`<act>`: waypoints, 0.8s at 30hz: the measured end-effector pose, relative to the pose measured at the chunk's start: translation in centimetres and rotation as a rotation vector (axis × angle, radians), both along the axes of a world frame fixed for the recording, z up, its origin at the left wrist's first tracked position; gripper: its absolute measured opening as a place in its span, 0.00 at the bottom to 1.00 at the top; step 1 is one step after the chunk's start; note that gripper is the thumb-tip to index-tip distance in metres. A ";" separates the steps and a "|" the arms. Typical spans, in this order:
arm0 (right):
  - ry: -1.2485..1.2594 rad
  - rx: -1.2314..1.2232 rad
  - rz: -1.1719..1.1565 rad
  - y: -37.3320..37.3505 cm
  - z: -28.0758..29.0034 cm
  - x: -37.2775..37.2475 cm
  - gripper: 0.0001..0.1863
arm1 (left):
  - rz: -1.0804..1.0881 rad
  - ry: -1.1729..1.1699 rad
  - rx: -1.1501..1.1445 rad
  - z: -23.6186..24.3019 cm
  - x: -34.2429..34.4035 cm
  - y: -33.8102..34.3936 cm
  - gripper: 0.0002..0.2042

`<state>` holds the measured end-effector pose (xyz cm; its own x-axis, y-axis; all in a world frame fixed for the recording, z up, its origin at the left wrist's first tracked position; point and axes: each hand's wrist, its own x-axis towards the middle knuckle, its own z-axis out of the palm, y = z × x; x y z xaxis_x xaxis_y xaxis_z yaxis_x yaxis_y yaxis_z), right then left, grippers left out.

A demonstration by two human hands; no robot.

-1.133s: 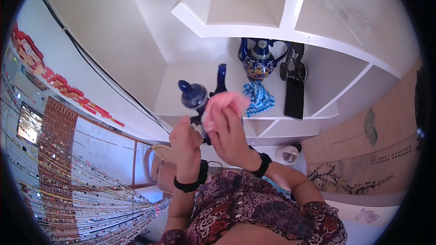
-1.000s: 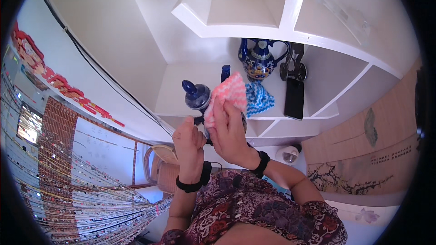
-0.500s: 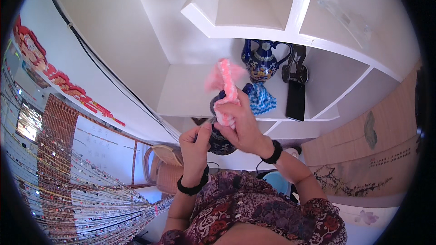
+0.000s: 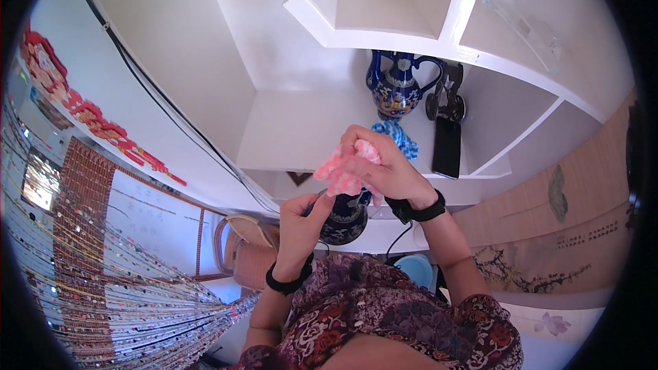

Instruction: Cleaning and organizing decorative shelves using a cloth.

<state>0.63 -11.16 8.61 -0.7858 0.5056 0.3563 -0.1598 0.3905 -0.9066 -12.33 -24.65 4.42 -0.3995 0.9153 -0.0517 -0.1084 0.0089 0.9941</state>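
Observation:
My left hand [image 4: 301, 216] grips a dark blue patterned vase [image 4: 345, 218] from its left side, held in front of my chest below the shelf. My right hand [image 4: 379, 166] is closed around a pink checked cloth [image 4: 338, 171] and presses it onto the top of that vase. The vase's neck is hidden under the cloth and my fingers.
A white wall shelf [image 4: 301, 130] carries a blue ornate jug [image 4: 395, 88], a blue checked cloth [image 4: 401, 136], a black phone [image 4: 447, 147] and a small dark wheeled model [image 4: 445, 99]. A black cable [image 4: 171, 120] runs down the wall. A bead curtain [image 4: 89, 267] hangs at left.
The vase and both hands have come down from shelf height to my chest. The pink cloth, raised above the vase before, now lies pressed on the vase's top.

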 end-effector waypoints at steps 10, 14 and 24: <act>-0.154 1.016 -0.328 -2.3 0.6 -1.4 0.08 | -0.068 -0.238 -0.070 -2.2 -0.4 0.8 0.20; -0.155 0.986 -0.403 -2.5 0.3 -1.9 0.07 | -0.029 -0.266 -0.044 -1.9 -0.4 0.8 0.19; 0.098 -0.213 -0.400 -4.4 -3.2 -0.8 0.27 | 0.020 -0.498 0.007 -1.0 -0.9 1.1 0.17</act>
